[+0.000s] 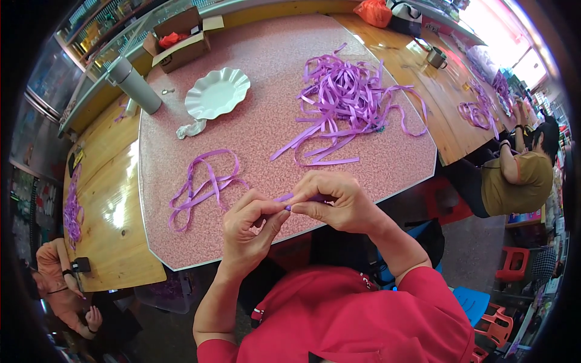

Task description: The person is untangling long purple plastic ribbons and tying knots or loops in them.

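Pinched between the fingers (pixel 284 209) of both hands, left hand (pixel 248 227) and right hand (pixel 336 202), just above the near edge of the bench (pixel 266 130): a short purple strip (pixel 290 198), mostly hidden. Slippery-looking and thin, so likely to slide free or twist if either pinch loosens. Farther out, a loose loop (pixel 203 187) and a tangled pile (pixel 351 100), easy to snag and drag off the edge.

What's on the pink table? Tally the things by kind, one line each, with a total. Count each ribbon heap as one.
Purple ribbon heaps: 2 (big pile, small loop)
White plate: 1
Grey flask: 1
Cardboard box: 1
Crumpled white scrap: 1
Total: 6
Not counted: the ribbon piece pinched between left hand and right hand.
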Action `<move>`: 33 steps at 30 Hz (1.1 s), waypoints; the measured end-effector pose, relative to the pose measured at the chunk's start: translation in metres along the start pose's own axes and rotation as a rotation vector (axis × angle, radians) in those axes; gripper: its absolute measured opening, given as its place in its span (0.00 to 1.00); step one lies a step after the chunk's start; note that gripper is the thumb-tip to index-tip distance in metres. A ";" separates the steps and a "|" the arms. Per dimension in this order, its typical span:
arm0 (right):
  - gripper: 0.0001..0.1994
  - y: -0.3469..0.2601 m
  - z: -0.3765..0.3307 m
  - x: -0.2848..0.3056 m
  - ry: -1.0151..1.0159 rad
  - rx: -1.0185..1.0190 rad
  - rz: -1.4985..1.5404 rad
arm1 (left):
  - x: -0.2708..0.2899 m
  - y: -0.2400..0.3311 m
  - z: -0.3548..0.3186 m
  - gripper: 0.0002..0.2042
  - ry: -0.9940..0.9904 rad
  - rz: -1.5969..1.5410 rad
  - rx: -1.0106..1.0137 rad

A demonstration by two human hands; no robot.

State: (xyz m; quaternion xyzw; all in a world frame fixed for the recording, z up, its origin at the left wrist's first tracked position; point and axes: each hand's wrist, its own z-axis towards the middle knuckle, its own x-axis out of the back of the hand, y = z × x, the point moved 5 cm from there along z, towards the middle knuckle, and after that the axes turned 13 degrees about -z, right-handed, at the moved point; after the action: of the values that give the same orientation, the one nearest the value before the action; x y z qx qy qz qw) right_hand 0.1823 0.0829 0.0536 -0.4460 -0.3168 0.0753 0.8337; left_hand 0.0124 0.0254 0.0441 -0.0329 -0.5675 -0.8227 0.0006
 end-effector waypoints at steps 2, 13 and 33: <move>0.04 0.002 -0.001 0.000 -0.032 -0.005 0.076 | 0.001 -0.001 0.000 0.04 -0.015 -0.026 0.007; 0.05 0.012 -0.005 -0.017 0.088 -0.140 0.041 | 0.005 -0.025 0.002 0.04 0.062 -0.160 0.107; 0.10 -0.004 -0.013 -0.009 0.099 0.156 -0.156 | 0.007 -0.002 0.002 0.04 -0.059 -0.009 0.028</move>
State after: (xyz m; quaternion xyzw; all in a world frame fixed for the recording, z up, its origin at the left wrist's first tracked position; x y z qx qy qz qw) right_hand 0.1821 0.0676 0.0476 -0.3572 -0.3019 0.0126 0.8838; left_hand 0.0057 0.0281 0.0433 -0.0544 -0.5788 -0.8134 -0.0193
